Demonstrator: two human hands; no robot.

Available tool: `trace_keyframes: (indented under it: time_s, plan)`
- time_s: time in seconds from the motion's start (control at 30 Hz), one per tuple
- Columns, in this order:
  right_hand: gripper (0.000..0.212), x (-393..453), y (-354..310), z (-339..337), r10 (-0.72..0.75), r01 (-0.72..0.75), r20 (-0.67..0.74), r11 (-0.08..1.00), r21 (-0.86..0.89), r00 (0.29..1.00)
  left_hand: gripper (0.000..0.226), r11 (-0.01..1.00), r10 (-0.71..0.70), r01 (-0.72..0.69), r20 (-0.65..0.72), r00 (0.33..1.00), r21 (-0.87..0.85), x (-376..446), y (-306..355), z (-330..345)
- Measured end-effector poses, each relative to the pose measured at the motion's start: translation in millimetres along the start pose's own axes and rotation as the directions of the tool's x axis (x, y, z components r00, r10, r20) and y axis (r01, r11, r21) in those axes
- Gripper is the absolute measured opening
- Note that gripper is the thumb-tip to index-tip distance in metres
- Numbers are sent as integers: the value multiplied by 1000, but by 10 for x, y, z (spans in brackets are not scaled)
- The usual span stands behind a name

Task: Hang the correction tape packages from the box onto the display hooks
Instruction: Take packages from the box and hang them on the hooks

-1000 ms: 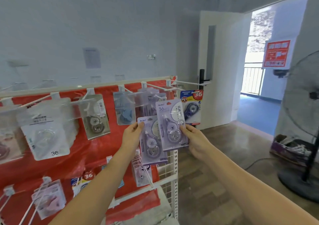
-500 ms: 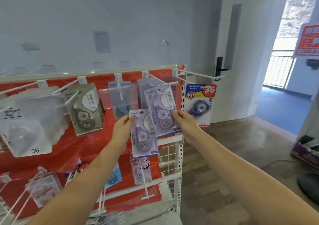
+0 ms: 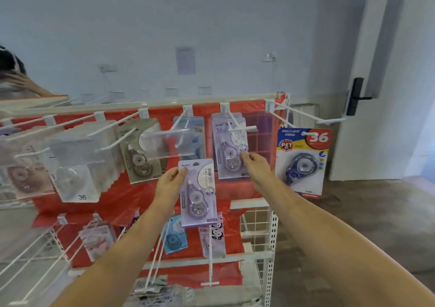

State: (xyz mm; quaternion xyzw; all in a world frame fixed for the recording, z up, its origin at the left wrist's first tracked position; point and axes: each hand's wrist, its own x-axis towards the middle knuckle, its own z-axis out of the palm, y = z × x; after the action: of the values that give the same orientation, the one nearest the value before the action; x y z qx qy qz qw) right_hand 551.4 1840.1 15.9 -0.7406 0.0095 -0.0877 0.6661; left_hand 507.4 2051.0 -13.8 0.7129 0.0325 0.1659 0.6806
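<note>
Purple packages: one (image 3: 229, 146) already hangs on the upper-centre hook (image 3: 237, 124), my right hand (image 3: 255, 165) pinching its edge; my left hand (image 3: 170, 184) pinches the next (image 3: 199, 192), unhung, below it.

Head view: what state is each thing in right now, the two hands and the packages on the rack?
Left hand: grip on a purple package, held off any hook.
Right hand: pinching the hung purple package, already on its hook.
Blue package: hanging, untouched.
Door: open.
</note>
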Motion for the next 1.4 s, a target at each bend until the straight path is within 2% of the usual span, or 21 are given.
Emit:
trace_keyframes:
  time_s: [0.07,0.2,0.4,0.57,0.8,0.9,1.0,1.1,1.23,1.4]
  plan:
    - [33,55,-8,13,3,-3,1,999,-40,1000,14,1000,-12,12,-16,1000,-14,-63,48,66]
    - [38,145,43,8,-24,29,38,991,-130,999,13,999,-52,52,-66,996,-4,-145,30,156]
    - [39,35,110,-149,-62,127,156,884,-450,986,16,996,-77,82,-102,992,46,-334,24,225]
    - [35,-219,190,-366,32,104,238,837,-537,971,17,997,-42,46,-58,997,67,-560,108,241]
    - [31,-866,53,-658,184,80,339,768,-636,922,14,1000,15,-15,46,999,2,-869,362,269]
    - [30,-1177,0,-746,216,124,373,699,-705,902,13,998,52,-50,91,994,-24,-1001,448,265]
    - [28,-1445,-52,-861,216,152,357,625,-765,909,11,996,93,-91,109,990,-16,-1085,548,270]
    - [30,-1633,-153,-1038,201,162,312,537,-828,929,19,990,131,-136,136,982,27,-1126,660,321]
    - [25,-1735,-281,-1283,133,161,254,484,-860,958,21,984,173,-176,162,972,6,-1189,867,462]
    - [23,-1692,-356,-1458,73,193,238,386,-902,969,12,978,208,-206,138,968,-25,-1190,1034,628]
